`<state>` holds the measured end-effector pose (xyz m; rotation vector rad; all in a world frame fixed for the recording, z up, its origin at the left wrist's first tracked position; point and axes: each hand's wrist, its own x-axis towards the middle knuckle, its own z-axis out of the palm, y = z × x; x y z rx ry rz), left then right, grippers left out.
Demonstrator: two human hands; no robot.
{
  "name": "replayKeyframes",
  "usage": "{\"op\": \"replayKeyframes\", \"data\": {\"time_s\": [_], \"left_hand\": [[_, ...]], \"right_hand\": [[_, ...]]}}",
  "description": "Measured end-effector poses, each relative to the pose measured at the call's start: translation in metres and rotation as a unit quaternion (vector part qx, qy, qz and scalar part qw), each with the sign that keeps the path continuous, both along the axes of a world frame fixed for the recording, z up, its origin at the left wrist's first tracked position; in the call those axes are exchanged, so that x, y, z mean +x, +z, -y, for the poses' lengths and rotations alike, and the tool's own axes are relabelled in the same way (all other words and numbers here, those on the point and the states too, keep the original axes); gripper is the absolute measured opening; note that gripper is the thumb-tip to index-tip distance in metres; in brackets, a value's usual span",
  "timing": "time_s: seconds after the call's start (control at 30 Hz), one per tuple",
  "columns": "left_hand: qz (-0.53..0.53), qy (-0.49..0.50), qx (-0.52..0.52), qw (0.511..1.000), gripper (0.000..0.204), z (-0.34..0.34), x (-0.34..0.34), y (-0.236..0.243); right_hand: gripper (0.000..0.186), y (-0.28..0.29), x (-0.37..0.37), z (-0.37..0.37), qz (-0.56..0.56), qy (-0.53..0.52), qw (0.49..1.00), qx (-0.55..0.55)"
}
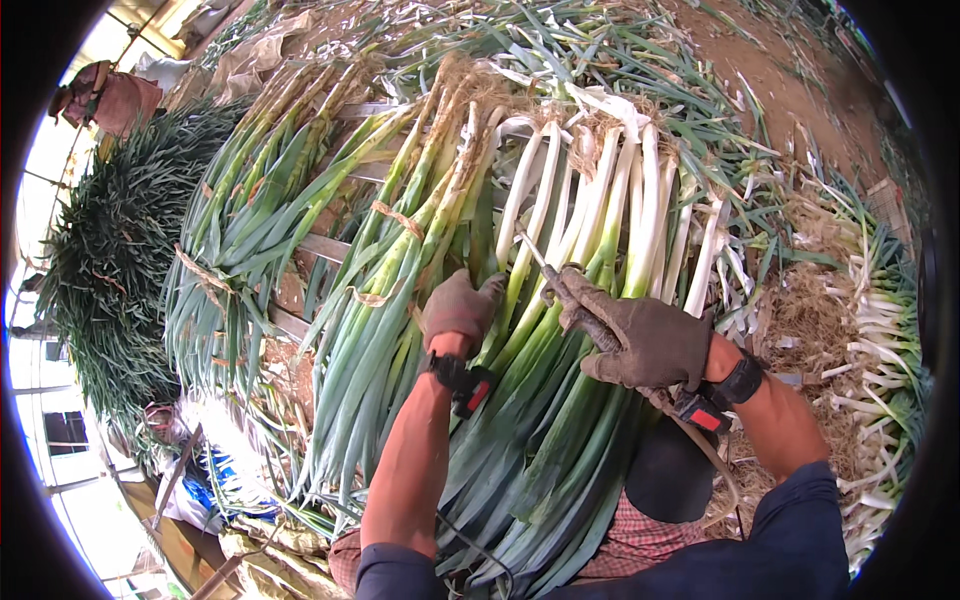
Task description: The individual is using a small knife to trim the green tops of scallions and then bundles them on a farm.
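My right hand, in a brown glove, grips an air blow gun with a thin metal nozzle pointing up and left over the stalks. A hose trails from below that hand. My left hand, also gloved, rests among the green onions with its fingers curled and its thumb toward a stalk; the grip is partly hidden. In front of me lies a layer of long green onions, leaves toward me and roots away. Peeled white stalks lie at the right, browner unpeeled ones at the left.
Tied bundles of green onions lie over metal rails on the left, beside a dark green heap. Stripped leaves litter the far side. More white-stalked onions line the right, beside loose root trimmings.
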<state>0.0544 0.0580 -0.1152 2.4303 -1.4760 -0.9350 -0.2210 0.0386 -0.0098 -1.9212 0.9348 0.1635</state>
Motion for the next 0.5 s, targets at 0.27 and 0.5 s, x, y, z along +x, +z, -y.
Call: {"op": "replayKeyframes", "data": {"time_s": [0.27,0.5], "left_hand": [[-0.027,-0.010,0.020,0.999,0.078,0.034,-0.001,-0.033],[-0.437,0.049,0.016,0.898,0.046,0.028,0.006,-0.061]], "right_hand": [[0.106,-0.008,-0.016,-0.001,0.073,-0.033,0.997,-0.019],[0.101,-0.013,-0.013,0.022,0.051,-0.029,0.998,0.012]]}}
